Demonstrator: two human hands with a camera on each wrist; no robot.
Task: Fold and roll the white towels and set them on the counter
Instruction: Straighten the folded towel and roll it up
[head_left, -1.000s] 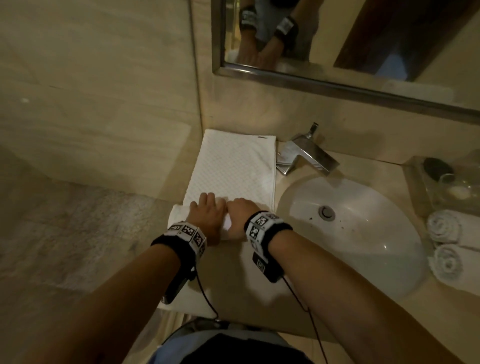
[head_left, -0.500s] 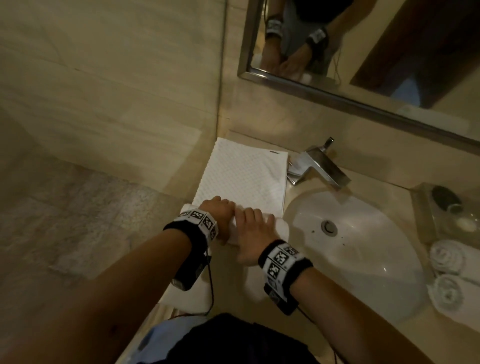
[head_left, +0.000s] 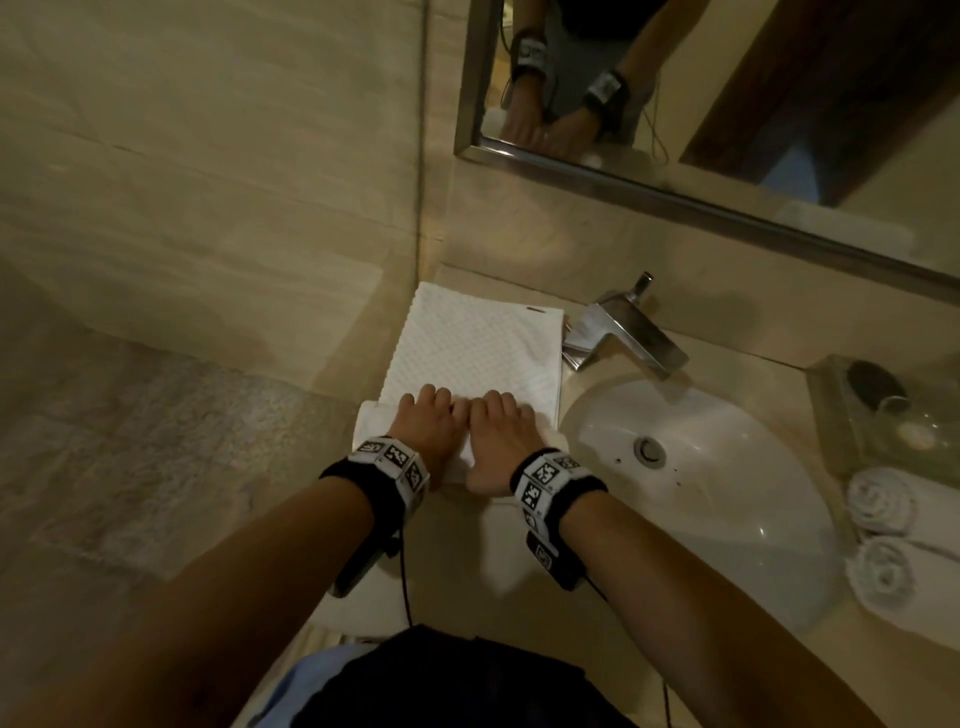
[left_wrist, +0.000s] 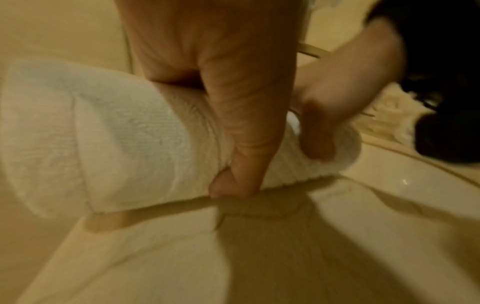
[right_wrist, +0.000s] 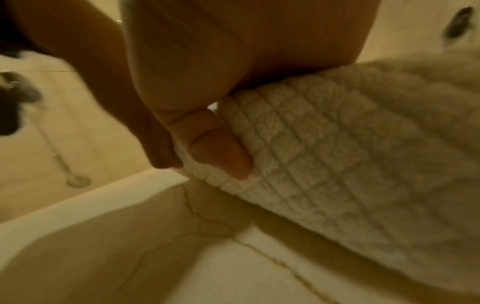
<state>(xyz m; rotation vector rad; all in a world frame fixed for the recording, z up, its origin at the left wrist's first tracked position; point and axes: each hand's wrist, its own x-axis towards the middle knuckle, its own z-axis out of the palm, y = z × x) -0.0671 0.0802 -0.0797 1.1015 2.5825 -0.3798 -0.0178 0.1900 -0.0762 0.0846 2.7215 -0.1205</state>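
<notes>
A white waffle-textured towel (head_left: 483, 353) lies half rolled on the bench (head_left: 587, 613) — its rolled near end under the left hand (head_left: 423, 431) and right hand (head_left: 496, 441), its flat remainder stretching beyond the fingertips. Two finished rolled towels (head_left: 883, 535) rest side by side, well right of the right hand.

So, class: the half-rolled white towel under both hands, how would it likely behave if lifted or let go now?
The white towel would probably flop: its flat part lies limp on the counter. The rolled part may loosen if released, since the left hand and right hand grip it. It looks soft and grippy, given its quilted weave.
</notes>
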